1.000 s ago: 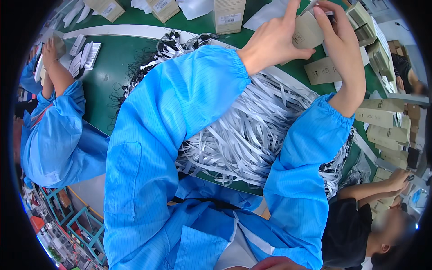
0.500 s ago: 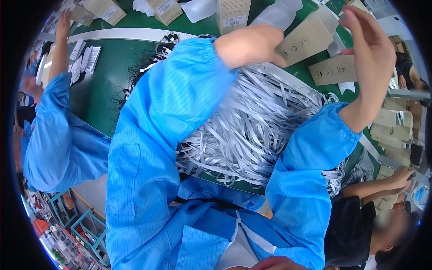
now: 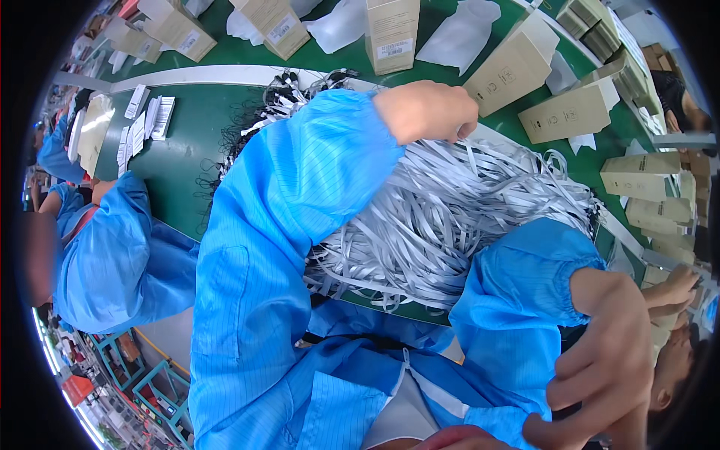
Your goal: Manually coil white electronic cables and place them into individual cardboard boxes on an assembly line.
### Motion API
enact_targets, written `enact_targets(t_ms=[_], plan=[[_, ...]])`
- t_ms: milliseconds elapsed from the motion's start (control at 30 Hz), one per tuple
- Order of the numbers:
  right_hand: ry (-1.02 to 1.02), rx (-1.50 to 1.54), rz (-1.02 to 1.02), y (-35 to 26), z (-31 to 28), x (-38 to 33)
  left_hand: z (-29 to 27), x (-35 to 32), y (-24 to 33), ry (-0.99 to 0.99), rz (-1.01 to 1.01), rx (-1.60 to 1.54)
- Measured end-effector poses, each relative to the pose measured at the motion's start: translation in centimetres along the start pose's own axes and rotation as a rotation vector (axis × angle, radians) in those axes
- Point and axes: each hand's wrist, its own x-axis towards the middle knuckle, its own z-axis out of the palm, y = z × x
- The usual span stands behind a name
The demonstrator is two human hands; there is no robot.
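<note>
A big heap of white flat straps (image 3: 420, 225), like lanyards, lies on the green table in front of me. Over its far edge hangs my left hand (image 3: 431, 112), closed, its fingers curled down against the straps; what it grips, if anything, is hidden. My right hand (image 3: 611, 360) is off to the lower right, past the heap and close to my body. Its fingers are bent but apart, and nothing shows in them. Beyond my left hand stands an open beige carton (image 3: 514, 71); a second beige carton (image 3: 566, 116) leans to its right.
More cartons (image 3: 394, 37) line the far side among white foam sleeves (image 3: 459, 34). Black cord ends (image 3: 251, 124) fringe the heap's left. Printed slips (image 3: 159, 118) lie farther left, near a co-worker in blue (image 3: 112, 255). Another person's hand (image 3: 671, 289) is at right.
My right hand has dropped from above the right-hand cartons to beside my body. My left hand's fingers have curled in at the heap. The co-worker's raised arm at left has come down.
</note>
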Motion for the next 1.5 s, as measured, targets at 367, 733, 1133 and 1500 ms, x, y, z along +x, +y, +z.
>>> enact_targets(t_ms=[367, 733, 1133, 1500], plan=[[-0.125, 0.133, 0.108, 1.6, -0.1, 2.4, -1.8, -0.8, 1.5, 0.219, 0.157, 0.101], [0.180, -0.540, 1.024, 0.5, 0.5, 0.5, -9.1, -7.9, 6.2, 0.609, 0.156, -0.099], [0.274, -0.164, 0.465, 13.3, -6.9, -2.2, -9.8, -9.3, 9.5, 1.069, 0.063, -0.885], [0.708, -0.452, 0.469, 9.2, -6.5, -1.4, -11.2, -12.9, 2.0, 0.959, 0.150, -0.355]])
